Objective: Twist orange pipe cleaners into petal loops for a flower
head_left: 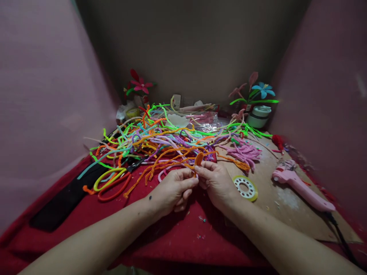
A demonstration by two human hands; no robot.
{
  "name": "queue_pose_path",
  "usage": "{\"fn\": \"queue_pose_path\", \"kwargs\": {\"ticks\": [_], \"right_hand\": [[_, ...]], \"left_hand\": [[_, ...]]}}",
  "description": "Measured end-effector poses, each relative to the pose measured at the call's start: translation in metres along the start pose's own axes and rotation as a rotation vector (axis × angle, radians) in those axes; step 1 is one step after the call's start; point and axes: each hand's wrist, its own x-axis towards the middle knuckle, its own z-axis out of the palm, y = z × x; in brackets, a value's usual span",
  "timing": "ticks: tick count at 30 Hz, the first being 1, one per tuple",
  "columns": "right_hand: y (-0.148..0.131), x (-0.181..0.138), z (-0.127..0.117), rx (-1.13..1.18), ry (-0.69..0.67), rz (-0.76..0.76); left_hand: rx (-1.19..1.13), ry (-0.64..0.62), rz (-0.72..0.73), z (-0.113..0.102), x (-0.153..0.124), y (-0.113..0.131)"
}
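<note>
My left hand (174,190) and my right hand (215,181) meet over the red cloth (177,233), fingers pinched together on an orange pipe cleaner (198,159). Its top is bent into a small upright loop between my fingertips. The rest of it trails left toward a big tangled heap of coloured pipe cleaners (160,141) just beyond my hands.
A tape roll (245,188) lies right of my right hand on a cardboard sheet (282,202). A pink glue gun (298,185) with a black cord lies farther right. Finished pipe-cleaner flowers (140,86) (256,93) stand at the back. Scissors with loop handles (114,182) lie left.
</note>
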Motion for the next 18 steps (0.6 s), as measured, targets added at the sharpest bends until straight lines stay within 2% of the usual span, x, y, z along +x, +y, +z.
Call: {"fn": "queue_pose_path", "kwargs": {"ticks": [8, 14, 16, 18], "right_hand": [[-0.001, -0.004, 0.001, -0.011, -0.001, -0.025], [-0.007, -0.002, 0.002, -0.035, 0.037, -0.067], [-0.009, -0.001, 0.000, -0.082, 0.048, -0.100], [-0.010, -0.001, -0.002, -0.132, 0.050, -0.106]], "left_hand": [[-0.135, -0.170, -0.074, 0.001, -0.001, 0.001], [0.175, -0.213, -0.203, -0.003, -0.013, 0.010], [0.291, -0.099, -0.177, -0.005, -0.018, 0.018], [0.369, 0.130, -0.014, -0.008, -0.020, 0.027]]}}
